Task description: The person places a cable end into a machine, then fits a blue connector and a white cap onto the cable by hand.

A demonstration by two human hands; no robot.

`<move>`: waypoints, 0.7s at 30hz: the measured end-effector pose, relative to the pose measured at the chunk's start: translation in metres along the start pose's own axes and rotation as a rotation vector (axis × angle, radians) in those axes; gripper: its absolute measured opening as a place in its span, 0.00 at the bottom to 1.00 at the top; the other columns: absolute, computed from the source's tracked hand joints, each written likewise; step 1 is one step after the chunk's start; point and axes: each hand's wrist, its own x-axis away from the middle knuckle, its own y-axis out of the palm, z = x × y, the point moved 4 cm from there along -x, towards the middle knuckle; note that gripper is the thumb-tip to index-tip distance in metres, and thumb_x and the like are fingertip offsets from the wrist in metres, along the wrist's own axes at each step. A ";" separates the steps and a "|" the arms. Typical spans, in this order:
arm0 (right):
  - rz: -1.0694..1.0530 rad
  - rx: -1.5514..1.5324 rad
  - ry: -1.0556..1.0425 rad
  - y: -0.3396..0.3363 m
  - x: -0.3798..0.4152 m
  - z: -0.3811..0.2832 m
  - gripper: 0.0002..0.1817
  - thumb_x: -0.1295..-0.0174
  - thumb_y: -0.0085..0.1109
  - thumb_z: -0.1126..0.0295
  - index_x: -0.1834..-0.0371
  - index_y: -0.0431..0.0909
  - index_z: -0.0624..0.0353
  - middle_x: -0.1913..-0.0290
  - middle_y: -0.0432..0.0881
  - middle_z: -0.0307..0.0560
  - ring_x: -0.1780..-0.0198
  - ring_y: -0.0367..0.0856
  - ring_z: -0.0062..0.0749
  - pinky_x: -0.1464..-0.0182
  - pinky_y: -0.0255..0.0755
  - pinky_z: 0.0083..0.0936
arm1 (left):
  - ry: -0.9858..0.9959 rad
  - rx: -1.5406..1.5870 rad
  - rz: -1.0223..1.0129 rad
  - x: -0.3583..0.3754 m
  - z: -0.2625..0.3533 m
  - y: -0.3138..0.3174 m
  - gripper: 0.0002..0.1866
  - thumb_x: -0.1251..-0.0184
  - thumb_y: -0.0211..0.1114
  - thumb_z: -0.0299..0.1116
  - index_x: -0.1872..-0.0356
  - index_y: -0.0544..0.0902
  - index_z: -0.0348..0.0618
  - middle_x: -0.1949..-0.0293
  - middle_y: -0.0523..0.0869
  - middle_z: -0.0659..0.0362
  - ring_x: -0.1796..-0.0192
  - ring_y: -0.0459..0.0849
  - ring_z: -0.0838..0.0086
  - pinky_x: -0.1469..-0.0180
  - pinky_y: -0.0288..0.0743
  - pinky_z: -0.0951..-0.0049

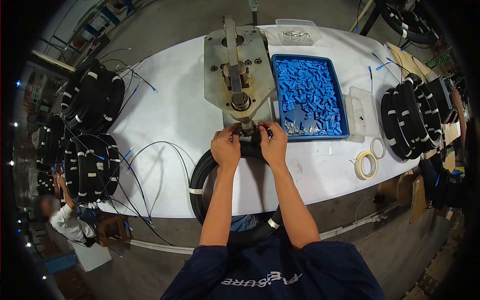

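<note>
My left hand [226, 145] and my right hand [273, 143] meet at the front nose of a metal hand-lever press [240, 70], one on each side of its working tip. Fingers of both are closed in a pinch. What lies between them is too small and hidden to make out. Below the hands, a coil of black cable [197, 175] bound with white tape hangs over the table's front edge, partly behind my forearms. To the right of the press, a blue tray [345, 132] holds many small blue connector parts [307, 85].
Taped black cable coils [92, 167] stand on the left, with loose blue-tipped ends. Another coil [411, 117] stands right. Clear plastic boxes [357, 112] and tape rolls [366, 165] lie on the white table [165, 105]. A co-worker [70, 220] sits far left.
</note>
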 end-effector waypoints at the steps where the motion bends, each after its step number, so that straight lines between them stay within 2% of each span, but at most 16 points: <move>1: -0.002 0.003 0.014 0.000 0.000 0.000 0.05 0.39 0.60 0.78 0.62 0.82 0.65 0.63 0.83 0.54 0.61 0.82 0.50 0.57 0.74 0.34 | 0.013 0.002 0.006 0.000 0.000 0.000 0.11 0.41 0.63 0.27 0.59 0.88 0.50 0.64 0.89 0.59 0.61 0.85 0.58 0.58 0.78 0.63; 11: -0.003 -0.001 0.010 0.000 0.000 0.003 0.05 0.39 0.60 0.78 0.62 0.82 0.65 0.63 0.83 0.55 0.61 0.82 0.50 0.57 0.74 0.35 | -0.026 -0.026 -0.027 -0.001 0.003 -0.001 0.09 0.39 0.64 0.29 0.60 0.88 0.50 0.65 0.90 0.59 0.62 0.85 0.58 0.58 0.78 0.62; 21: 0.003 0.006 -0.012 -0.001 0.001 0.000 0.04 0.39 0.60 0.77 0.63 0.82 0.66 0.63 0.83 0.55 0.61 0.82 0.50 0.58 0.74 0.35 | 0.016 0.013 -0.009 0.000 0.002 -0.001 0.13 0.43 0.62 0.25 0.58 0.88 0.50 0.63 0.89 0.59 0.62 0.85 0.58 0.57 0.79 0.62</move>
